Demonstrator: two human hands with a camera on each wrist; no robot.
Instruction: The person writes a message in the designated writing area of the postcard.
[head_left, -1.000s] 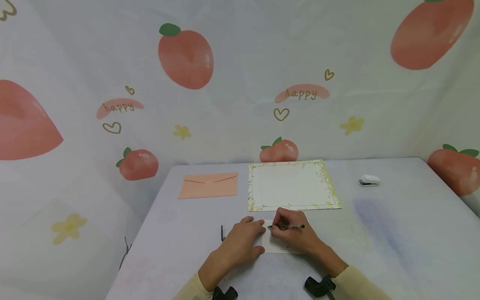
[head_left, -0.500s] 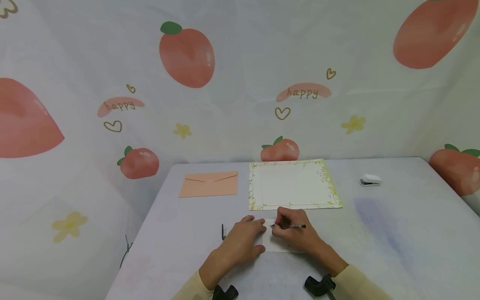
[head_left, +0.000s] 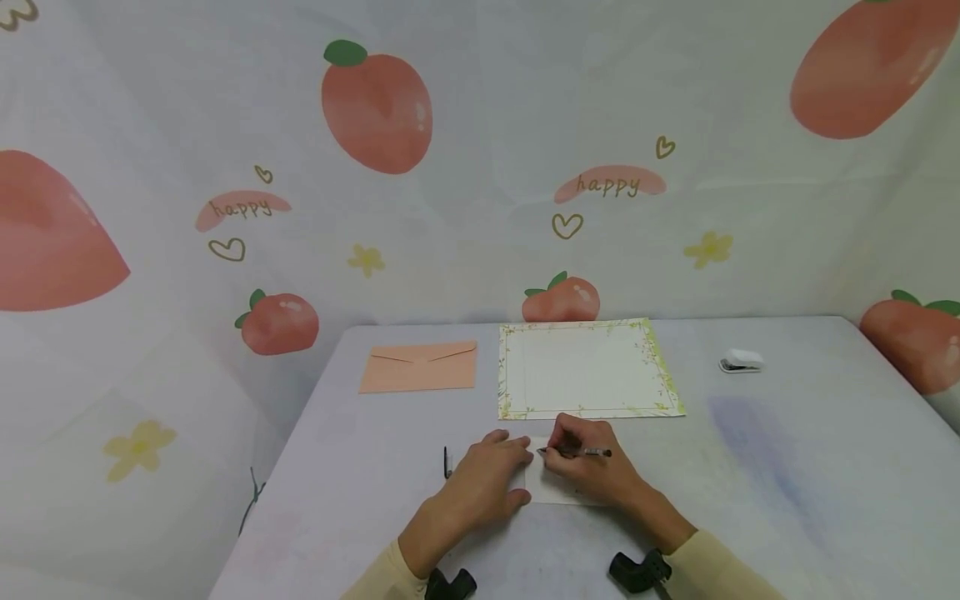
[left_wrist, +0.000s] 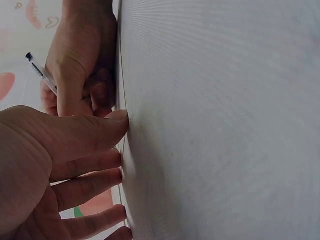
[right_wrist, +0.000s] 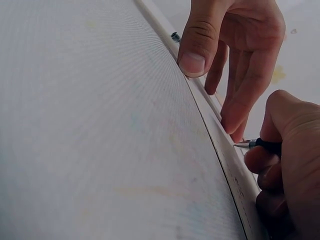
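Observation:
In the head view a small white sheet of paper (head_left: 551, 490) lies near the table's front. My left hand (head_left: 483, 483) rests at the sheet's left side, fingers spread and fairly straight, with the thumb near its lower corner. My right hand (head_left: 600, 471) pinches a pen (head_left: 594, 452) with a clear barrel and dark end. Its metal tip (right_wrist: 242, 144) points down at the sheet close to my left fingertips in the right wrist view. Small dark marks (right_wrist: 236, 182) show along the sheet there. The right hand covers much of the sheet's right part.
A peach envelope (head_left: 420, 368) lies at the back left. Beside it is a larger sheet with a yellow floral border (head_left: 588, 371). A white stapler (head_left: 741, 361) sits at the back right. A thin black-and-clear piece (head_left: 447, 463) lies left of my left hand.
The pen tip shifts very slightly over the sheet while my right hand keeps its grip. My left hand stays in place. The head view tilts a little.

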